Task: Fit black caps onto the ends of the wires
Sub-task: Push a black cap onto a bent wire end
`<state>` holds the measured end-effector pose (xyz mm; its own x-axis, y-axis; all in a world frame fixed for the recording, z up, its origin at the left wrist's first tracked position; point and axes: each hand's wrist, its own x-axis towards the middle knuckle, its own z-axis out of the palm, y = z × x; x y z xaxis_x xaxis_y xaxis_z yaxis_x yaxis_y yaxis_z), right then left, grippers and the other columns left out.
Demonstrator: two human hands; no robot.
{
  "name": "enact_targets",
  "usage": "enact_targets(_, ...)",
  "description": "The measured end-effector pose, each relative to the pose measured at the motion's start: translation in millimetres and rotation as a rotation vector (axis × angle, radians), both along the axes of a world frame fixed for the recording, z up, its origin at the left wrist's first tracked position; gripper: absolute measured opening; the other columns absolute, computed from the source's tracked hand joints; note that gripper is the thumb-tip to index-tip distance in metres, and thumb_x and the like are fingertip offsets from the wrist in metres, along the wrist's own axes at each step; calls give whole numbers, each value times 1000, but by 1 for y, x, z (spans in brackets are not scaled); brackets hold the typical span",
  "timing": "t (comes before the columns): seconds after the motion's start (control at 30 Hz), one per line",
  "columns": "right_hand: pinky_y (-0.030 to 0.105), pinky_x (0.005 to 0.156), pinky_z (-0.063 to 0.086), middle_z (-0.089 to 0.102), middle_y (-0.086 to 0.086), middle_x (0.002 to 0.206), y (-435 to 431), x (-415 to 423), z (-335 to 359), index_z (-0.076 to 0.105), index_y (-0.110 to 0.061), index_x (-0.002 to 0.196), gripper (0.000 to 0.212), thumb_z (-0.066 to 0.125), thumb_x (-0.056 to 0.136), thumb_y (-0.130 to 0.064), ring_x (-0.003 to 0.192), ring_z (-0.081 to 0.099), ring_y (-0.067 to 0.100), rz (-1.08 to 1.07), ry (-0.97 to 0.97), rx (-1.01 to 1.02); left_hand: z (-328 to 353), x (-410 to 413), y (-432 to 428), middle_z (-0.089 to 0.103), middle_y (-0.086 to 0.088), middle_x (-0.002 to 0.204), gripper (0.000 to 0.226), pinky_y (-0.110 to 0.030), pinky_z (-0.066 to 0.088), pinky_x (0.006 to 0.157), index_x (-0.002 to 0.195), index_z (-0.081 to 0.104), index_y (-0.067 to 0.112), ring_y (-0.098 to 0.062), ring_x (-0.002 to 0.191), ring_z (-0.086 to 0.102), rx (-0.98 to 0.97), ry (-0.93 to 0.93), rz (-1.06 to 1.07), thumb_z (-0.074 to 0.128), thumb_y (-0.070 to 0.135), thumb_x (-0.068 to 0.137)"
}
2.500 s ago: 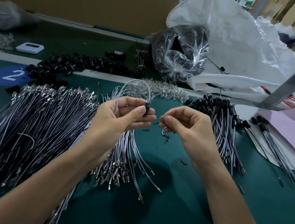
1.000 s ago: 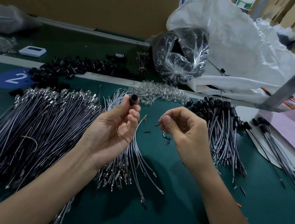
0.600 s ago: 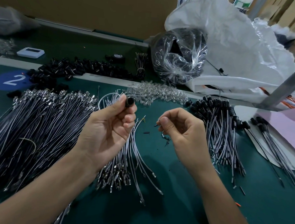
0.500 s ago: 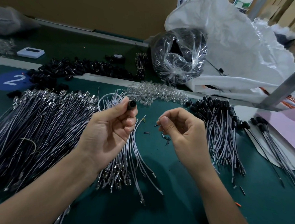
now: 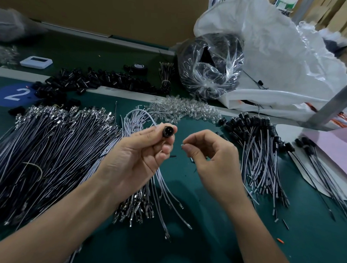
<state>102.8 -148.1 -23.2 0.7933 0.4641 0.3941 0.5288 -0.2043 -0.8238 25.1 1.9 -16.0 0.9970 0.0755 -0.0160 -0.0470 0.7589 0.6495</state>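
Green bench mat (image 5: 203, 242), seen from above, with both hands raised over it. Left hand (image 5: 135, 157): thumb and curled fingers pinch a black cap (image 5: 167, 131), its open end turned toward the camera; a white wire (image 5: 143, 112) loops out from behind the fingers. Right hand (image 5: 213, 159): thumb and forefinger pinch a small metal wire tip (image 5: 183, 145), just beside the cap but not touching it; the other fingers are curled. Below the left hand lies a bundle of white wires (image 5: 162, 192); to its left, a large pile of grey wires (image 5: 48, 145) with bare metal terminals. Right of the right hand, a heap of capped wires (image 5: 255, 150). Farther back: loose black caps (image 5: 95, 80), clear small parts (image 5: 183, 112), a clear bag (image 5: 209, 67) and a white sack (image 5: 281, 56).
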Motion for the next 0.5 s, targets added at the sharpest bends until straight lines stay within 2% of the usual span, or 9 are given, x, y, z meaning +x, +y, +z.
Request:
enact_targets(0.17,6,60,42,68,-15,69,0,3,-4,68,-23,76,21,74,83,-3,64,62,-1,-71,-2,-127,-2,2,4,66,-4,73,41,-13,51,52,83,77,4,-6,57,60,-20,-19,-17,95,18,48)
enact_targets(0.5,6,60,43,69,-14,71,0,3,-3,69,-22,77,20,73,82,-2,66,63,0,-83,-17,-140,-11,10,8,70,-5,78,44,-12,53,58,92,78,3,-6,64,65,-68,-45,-39,94,16,53)
